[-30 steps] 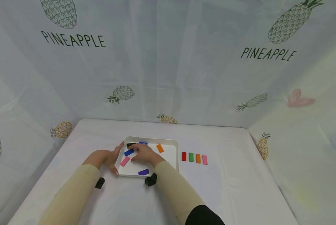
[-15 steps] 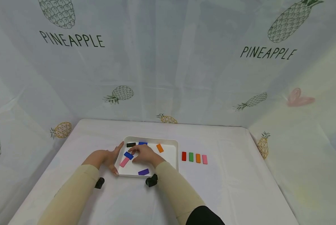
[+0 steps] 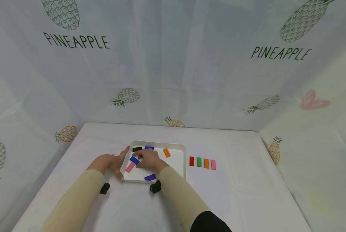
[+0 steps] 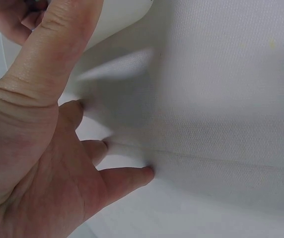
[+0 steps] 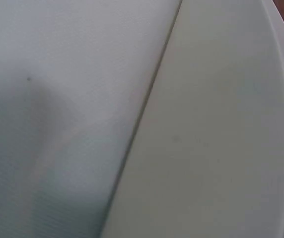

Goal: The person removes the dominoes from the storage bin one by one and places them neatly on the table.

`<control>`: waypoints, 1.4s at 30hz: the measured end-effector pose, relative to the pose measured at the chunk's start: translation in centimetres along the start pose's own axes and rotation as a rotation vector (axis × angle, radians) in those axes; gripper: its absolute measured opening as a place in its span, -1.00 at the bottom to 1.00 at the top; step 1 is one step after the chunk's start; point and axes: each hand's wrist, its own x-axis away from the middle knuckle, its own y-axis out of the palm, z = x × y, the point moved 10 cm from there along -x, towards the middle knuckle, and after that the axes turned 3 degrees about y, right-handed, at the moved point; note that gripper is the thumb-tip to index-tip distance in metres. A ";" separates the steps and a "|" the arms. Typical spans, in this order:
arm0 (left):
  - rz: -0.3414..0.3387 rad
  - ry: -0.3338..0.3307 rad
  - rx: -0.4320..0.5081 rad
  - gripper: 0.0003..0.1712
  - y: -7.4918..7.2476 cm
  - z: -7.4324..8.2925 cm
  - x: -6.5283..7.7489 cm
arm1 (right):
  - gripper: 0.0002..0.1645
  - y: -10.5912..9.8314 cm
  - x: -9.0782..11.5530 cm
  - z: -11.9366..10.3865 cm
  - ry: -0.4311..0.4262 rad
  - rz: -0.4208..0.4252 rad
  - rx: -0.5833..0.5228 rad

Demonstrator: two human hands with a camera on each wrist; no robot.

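In the head view, a shallow white tray (image 3: 173, 167) holds several flat coloured blocks. My right hand (image 3: 148, 159) reaches into it, thumb and fingers pinching the right end of a blue block (image 3: 134, 160). That blue block slants across the upper end of a pink block (image 3: 130, 167); whether they touch is too small to tell. My left hand (image 3: 115, 164) rests against the tray's left side, fingers spread toward the far corner and thumb near the front corner. In the left wrist view, the left hand (image 4: 47, 148) shows its fingertips on the cloth. The right wrist view shows mainly the tray wall (image 5: 201, 124).
A black block (image 3: 137, 149), a second blue block (image 3: 149, 148), an orange block (image 3: 167, 152) and a purple block (image 3: 150, 177) lie in the tray. Right of it stand red (image 3: 191, 161), green (image 3: 199, 162), orange (image 3: 206, 163) and pink (image 3: 213, 165) blocks in a row on the white tablecloth (image 3: 248, 193).
The blue block at my right hand has turned from slanting up to the right to slanting down to the right, and moved slightly nearer the pink block. My left hand holds its place.
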 end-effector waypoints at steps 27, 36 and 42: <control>0.000 0.015 0.040 0.79 0.7 -0.4 -1.9 | -0.49 -1.1 2.2 1.5 0.039 -0.100 -0.185; 0.006 0.019 0.059 0.77 0.2 0.0 -0.7 | -0.48 -1.5 3.5 1.6 0.003 -0.158 -0.159; 0.017 0.022 0.066 0.75 0.3 -0.2 -0.5 | -0.48 -1.9 5.2 2.1 0.016 -0.202 -0.156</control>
